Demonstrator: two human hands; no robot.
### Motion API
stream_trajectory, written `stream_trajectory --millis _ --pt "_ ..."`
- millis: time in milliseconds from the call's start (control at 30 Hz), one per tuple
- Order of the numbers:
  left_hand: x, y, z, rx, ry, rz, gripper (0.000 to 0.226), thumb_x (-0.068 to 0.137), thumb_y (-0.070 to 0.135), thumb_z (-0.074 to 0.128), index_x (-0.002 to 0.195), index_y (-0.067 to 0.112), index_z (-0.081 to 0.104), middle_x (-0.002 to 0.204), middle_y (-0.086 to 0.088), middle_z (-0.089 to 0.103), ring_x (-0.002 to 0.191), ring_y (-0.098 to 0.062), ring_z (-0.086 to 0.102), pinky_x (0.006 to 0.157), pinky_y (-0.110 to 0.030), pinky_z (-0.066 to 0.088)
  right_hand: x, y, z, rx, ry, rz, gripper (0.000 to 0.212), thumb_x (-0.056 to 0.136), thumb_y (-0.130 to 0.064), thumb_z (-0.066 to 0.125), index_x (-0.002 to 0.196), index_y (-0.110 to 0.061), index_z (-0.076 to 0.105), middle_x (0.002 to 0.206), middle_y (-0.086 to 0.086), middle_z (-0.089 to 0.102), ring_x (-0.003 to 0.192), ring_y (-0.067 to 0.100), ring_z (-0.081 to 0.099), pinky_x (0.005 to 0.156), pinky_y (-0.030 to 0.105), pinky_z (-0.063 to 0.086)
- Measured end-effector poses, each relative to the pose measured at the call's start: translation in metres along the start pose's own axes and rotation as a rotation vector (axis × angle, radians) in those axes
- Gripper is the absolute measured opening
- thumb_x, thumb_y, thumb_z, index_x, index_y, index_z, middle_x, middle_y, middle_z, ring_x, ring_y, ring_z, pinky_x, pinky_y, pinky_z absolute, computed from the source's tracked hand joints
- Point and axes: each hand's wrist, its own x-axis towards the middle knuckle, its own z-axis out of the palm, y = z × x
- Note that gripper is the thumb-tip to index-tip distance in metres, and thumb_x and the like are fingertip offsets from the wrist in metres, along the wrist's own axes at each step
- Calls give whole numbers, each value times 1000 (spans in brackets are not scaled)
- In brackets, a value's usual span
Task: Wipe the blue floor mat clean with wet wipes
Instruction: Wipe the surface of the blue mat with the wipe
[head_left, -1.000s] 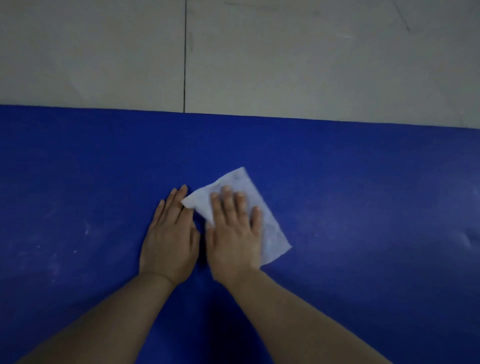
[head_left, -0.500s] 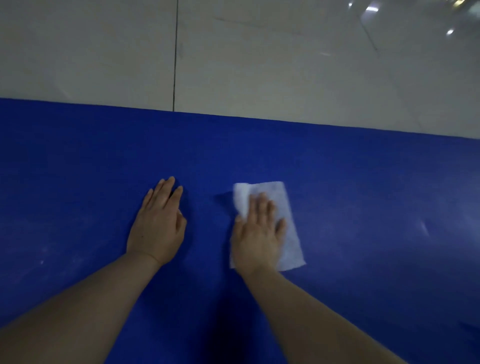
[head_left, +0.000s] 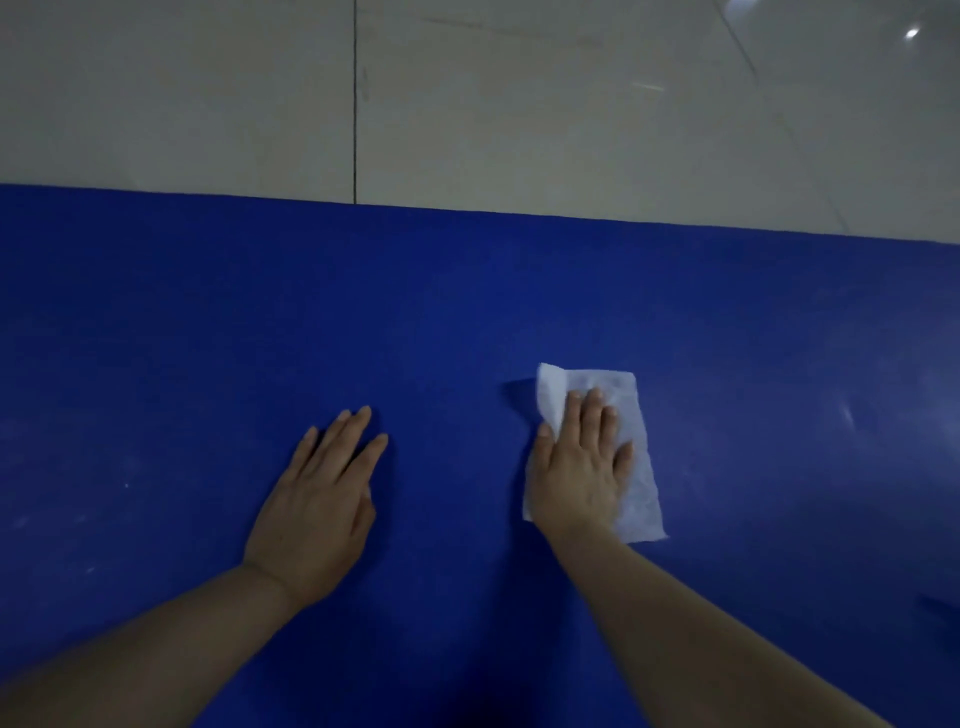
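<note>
Pressing flat right hand, fingers straight, onto white rectangular wet wipe lying on blue floor mat; resting flat left hand, fingers together, on mat, well apart.

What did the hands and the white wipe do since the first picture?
The right hand slid the wet wipe to the right across the blue mat, away from the left hand, and the wipe's far-left corner curled up. The left hand stayed flat on the mat; the right stayed pressed on the wipe.

One head-worn camera looks forward and down, close over the blue mat toward the tiled floor.
</note>
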Motion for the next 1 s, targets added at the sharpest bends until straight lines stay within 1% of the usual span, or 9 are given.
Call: stream_trajectory --millis 100,200,300,367,533,600,700,800,1000 --pt "3 0 2 6 -3 -14 54 89 21 27 136 4 48 150 -14 36 139 -23 26 116 -34 9 -25 -42 20 -31 31 -213 56 96 -46 0 146 -25 -14 158 -2 -17 147 19 -11 117 47 -5" --pt "1 -2 3 -23 8 -29 56 87 18 26 139 4 41 148 -13 40 138 -21 27 116 -33 10 -55 -70 34 0 69 -441 57 97 -43 17 148 -21 31 157 2 24 143 22 24 117 49 16" --pt "1 -3 1 -46 14 -31 54 87 17 27 136 1 44 146 -16 42 136 -21 30 115 -32 11 -58 -55 38 -40 42 -554 53 96 -39 26 143 -20 42 153 1 34 140 19 32 114 47 22" --pt "1 -2 1 -36 9 -28 53 88 18 28 133 1 50 147 -15 40 137 -22 29 116 -32 11 -47 -28 32 -62 83 -431 56 95 -39 22 144 -19 40 154 0 30 140 19 32 113 48 26" --pt "0 -1 2 -19 12 -30 53 91 21 26 134 3 50 150 -13 37 139 -21 28 116 -31 9 -34 8 20 9 23 -41 59 90 -49 -7 144 -26 -15 157 -5 -17 144 11 -15 118 44 -6" --pt "1 -1 2 -14 4 -33 53 91 22 26 134 3 50 150 -13 37 138 -22 29 116 -31 9 -49 -14 25 5 49 -96 60 92 -48 -2 147 -24 -5 158 -3 -10 147 17 -2 118 47 1" --pt "1 -3 1 -62 -4 -33 52 90 24 30 130 3 54 147 -15 42 137 -21 29 116 -27 7 -83 -52 41 -26 87 -406 58 93 -42 26 145 -19 37 154 3 31 140 24 32 112 52 21" --pt "-2 -5 -2 -153 11 -34 48 88 29 38 125 6 58 142 -14 47 134 -19 31 115 -24 8 -105 -59 45 -58 -6 -639 55 92 -39 33 145 -23 37 154 0 31 142 19 28 111 47 14" --pt "-32 0 -12 -239 94 -23 38 89 27 41 116 10 63 136 -7 52 131 -19 41 116 -32 18 -60 26 28 9 135 -207 58 92 -36 23 149 -25 25 156 -2 17 144 16 17 114 45 11"
